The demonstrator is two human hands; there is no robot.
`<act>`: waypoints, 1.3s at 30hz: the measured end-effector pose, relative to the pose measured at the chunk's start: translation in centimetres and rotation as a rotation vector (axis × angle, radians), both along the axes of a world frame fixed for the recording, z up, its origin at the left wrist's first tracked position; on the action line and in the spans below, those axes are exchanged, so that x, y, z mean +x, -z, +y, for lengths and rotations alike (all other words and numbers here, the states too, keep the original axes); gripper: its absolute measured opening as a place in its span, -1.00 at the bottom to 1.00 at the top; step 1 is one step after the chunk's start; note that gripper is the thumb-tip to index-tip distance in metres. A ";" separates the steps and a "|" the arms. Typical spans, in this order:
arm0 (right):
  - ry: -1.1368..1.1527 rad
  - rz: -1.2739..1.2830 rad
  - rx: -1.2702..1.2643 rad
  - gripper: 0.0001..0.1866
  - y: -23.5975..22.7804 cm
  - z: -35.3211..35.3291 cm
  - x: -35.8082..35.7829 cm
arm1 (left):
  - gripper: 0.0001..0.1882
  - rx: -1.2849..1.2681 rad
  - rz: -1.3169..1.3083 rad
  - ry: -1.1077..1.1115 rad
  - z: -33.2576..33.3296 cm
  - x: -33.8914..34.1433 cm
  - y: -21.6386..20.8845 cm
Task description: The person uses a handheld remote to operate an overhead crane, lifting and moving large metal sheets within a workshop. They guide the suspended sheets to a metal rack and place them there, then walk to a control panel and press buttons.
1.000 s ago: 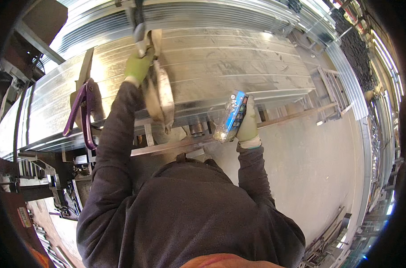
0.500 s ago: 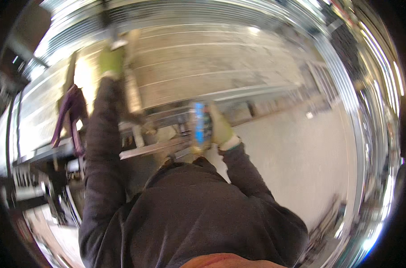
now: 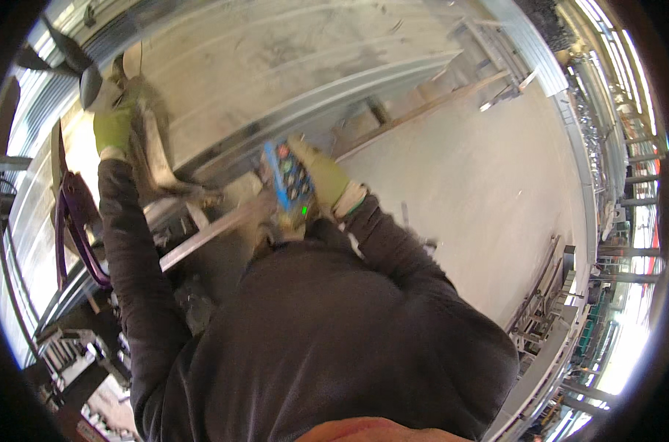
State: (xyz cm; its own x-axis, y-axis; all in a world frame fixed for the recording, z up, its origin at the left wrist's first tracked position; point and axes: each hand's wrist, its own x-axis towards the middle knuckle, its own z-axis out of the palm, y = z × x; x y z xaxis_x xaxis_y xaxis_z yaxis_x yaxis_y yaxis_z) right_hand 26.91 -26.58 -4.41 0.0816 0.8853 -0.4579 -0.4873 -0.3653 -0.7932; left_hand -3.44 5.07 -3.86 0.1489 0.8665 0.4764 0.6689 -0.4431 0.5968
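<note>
My right hand [image 3: 321, 171], in a pale green glove, is closed round a blue remote control [image 3: 281, 177]. Its dark face carries several round buttons, and a small green light glows at its lower end. Far out to the left, my gloved left hand [image 3: 113, 132] reaches up to a grey, rounded metal piece [image 3: 91, 88] with dark arms above it. The fingers seem wrapped round something there, but blur hides what they grip. Left of that forearm hangs a purple strap [image 3: 73, 232], looped over the edge of the work.
Wide stacked metal sheets [image 3: 275, 62] lie across the far side. A long bar [image 3: 209, 239] sticks out in front of my body. Grey floor [image 3: 467, 191] stretches to the right, with metal racks [image 3: 552, 295] along its edge.
The view has turned, so the sheets now slant up to the right. My left hand appears farther left and lower. The remote control is tilted more, and its buttons show more sharply.
</note>
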 end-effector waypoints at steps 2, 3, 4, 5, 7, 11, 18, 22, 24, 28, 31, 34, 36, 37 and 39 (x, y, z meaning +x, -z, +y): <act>0.033 0.017 -0.008 -0.50 0.3 0.4 1.1 | -0.54 -0.145 0.008 0.025 -1.3 0.9 0.9; 0.046 0.057 -0.010 -0.48 0.3 0.6 1.6 | -0.52 -0.213 0.035 -0.030 -1.8 1.5 0.9; 0.060 0.082 0.014 -0.45 0.3 0.7 1.9 | -0.50 -0.174 0.026 -0.059 -2.1 2.0 0.7; 0.078 -0.036 0.029 -0.43 0.2 1.0 2.1 | -0.48 -0.136 0.016 -0.074 -2.0 2.6 0.1; 0.093 -0.231 0.056 -0.41 -0.1 1.4 2.4 | -0.44 -0.114 0.007 -0.085 -1.1 3.3 -1.5; 0.034 0.100 0.044 -0.41 0.3 2.2 2.6 | -0.39 -0.110 0.020 -0.148 3.4 4.6 -3.9; -0.309 -0.404 0.387 -0.44 2.3 -0.3 2.7 | -0.34 -0.111 0.103 -0.201 7.7 2.8 -2.7; -0.356 -0.337 0.550 -0.27 0.9 -2.9 1.0 | -0.35 -0.244 0.034 0.041 8.4 3.1 -2.7; -0.223 0.374 0.083 -0.30 0.2 -4.0 -0.4 | -0.34 -0.295 0.051 -0.039 8.3 3.5 -3.0; -0.192 0.161 0.099 -0.48 0.3 -4.5 -0.8 | -0.37 -0.138 -0.017 0.046 8.2 4.2 -3.3; -0.227 -0.048 0.188 -0.37 1.4 -4.2 -0.6 | -0.38 -0.138 -0.085 0.104 9.0 4.4 -2.8; -0.215 -0.080 0.147 -0.36 2.0 -4.5 -0.9 | -0.37 -0.155 -0.102 0.139 10.2 4.3 -1.9; -0.239 -0.033 0.135 -0.37 2.2 -4.8 -1.1 | -0.36 -0.171 -0.125 0.141 11.0 4.2 -1.3; -0.232 -0.013 0.161 -0.38 2.1 -4.9 -1.2 | -0.36 -0.178 -0.136 0.159 11.2 4.0 -1.1; -0.211 -0.021 0.225 -0.39 2.0 -5.1 -1.2 | -0.35 -0.195 -0.160 0.162 11.6 3.9 -0.8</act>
